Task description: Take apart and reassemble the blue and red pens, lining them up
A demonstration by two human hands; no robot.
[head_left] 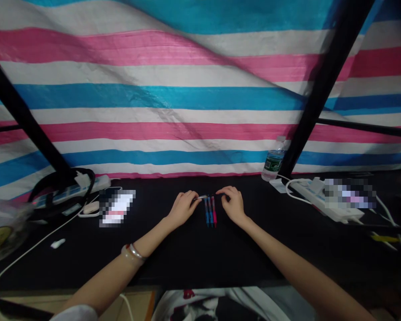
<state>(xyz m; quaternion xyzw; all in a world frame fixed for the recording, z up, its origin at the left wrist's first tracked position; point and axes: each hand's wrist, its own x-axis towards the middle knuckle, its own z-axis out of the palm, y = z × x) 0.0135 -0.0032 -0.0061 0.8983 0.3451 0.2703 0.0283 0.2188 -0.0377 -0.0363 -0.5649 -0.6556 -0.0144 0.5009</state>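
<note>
Forearms (287, 262) flank pens (211, 213); left hand (182, 208) pinches another pen (202, 197).

Between the left fingers (191, 196) and the right fingers (224, 191), three pens are counted, two blue pens (207, 214) and one pinkish-red pen (214, 213), while one slim pen-like item (202, 197) is held by the left fingers. Two bracelets (137, 253) are worn behind the left fingers. Beyond the right fingers one bottle (273, 163) is seen, and one power strip (317, 198) is placed well out to their right.

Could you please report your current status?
Left hand pinching slim pale stick; right hand half-open. Slim blue pens, one pink pen, between them. Clear plastic bottle apart, not blocking.
</note>
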